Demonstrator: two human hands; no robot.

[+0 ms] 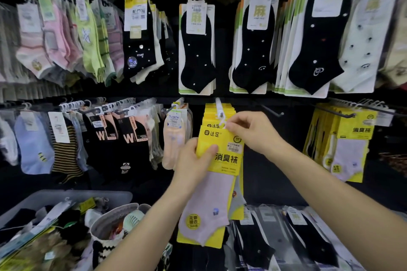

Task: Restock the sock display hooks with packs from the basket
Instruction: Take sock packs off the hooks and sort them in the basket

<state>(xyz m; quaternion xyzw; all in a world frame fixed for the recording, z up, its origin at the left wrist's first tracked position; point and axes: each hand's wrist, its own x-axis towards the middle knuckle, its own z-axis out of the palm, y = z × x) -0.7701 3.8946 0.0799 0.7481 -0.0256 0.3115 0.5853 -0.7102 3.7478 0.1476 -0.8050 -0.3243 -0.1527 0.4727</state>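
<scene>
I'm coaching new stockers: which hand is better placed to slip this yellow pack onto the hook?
Right hand: it pinches the pack's top right beside the hook tip. The left hand grips it lower down, merely steadying.

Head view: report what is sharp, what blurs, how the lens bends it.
Head view: sharp at the centre, on the yellow sock pack, the left hand and the right hand; the pastel socks upper left and the basket lower left are smeared; the wide lens splays the edges outward.
</scene>
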